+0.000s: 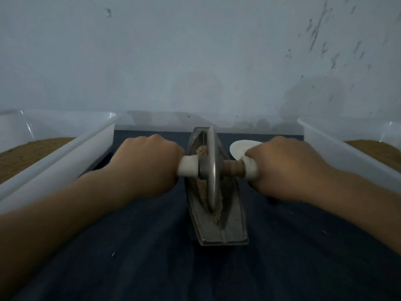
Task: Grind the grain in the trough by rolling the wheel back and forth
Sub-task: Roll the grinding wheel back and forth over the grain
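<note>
I see a dark blue cloth (152,246) spread flat, flanked by two translucent white plastic tubs, the left tub (65,148) and the right tub (338,144), each holding brown meal. Between them lies the grey metal boat-shaped trough (232,224). The left hand (143,164) and right hand (286,168) each curl round a white axle grip, on either side of the thin upright metal disc wheel (211,170), which stands in the groove amid coarse tan grain (217,210).

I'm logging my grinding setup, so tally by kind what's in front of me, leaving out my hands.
Tubs with brown meal: 2, left and right
Trough: 1
Wheel: 1
White spoon-like piece: 1
Total: 5
Pale shape along the wall: unclear, not counted.
</note>
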